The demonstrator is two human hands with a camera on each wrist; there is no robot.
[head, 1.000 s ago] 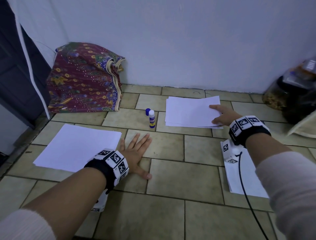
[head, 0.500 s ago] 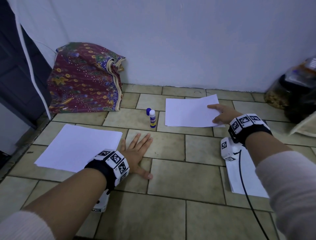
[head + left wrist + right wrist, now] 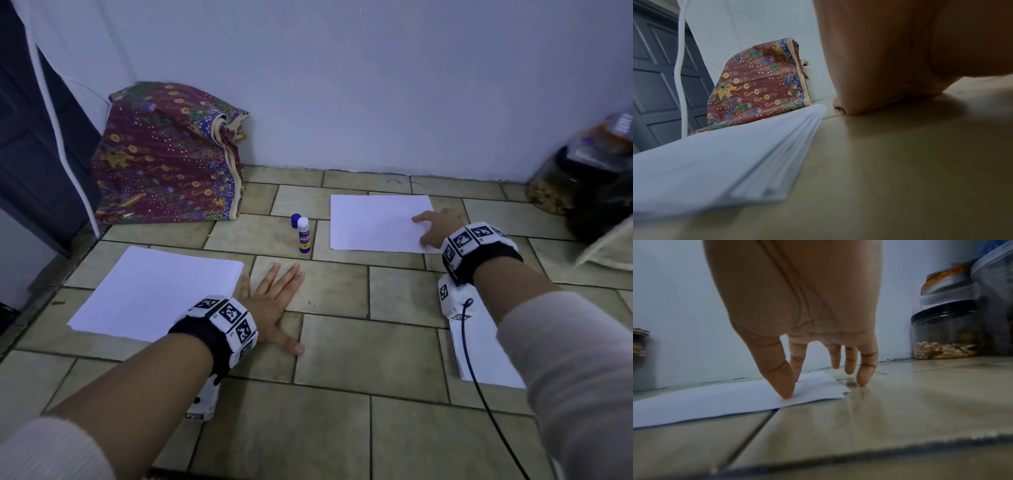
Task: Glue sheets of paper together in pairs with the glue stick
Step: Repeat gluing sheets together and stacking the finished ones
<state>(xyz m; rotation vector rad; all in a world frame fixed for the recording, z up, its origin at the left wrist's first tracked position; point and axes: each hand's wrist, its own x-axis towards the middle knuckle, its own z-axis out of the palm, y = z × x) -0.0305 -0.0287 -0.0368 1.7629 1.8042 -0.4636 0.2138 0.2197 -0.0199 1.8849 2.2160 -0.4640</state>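
Risk noted: the flat white paper sheets (image 3: pixel 376 222) at 1 o'clock lie loose on the glossy beige tiled floor (image 3: pixel 342 428), and the right wrist view shows their near corners out of line, so a sideways push from the fingertips could skew the pair further. The right hand (image 3: pixel 436 226) has fingers spread and nearly straight, thumb and apparently forefinger tip pressing the sheets' right edge, gripping nothing. The left hand (image 3: pixel 274 301) lies flat and splayed on tile beside the thick white paper stack (image 3: pixel 154 294) at 10 o'clock; the upright blue-and-white glue stick (image 3: pixel 303 234) stands untouched at 12 o'clock, its blue cap (image 3: pixel 295 220) just behind.

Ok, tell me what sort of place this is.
Probably a home, with the work done on a tiled floor by a wall: a folded batik cloth and a jar of peanuts stand there.
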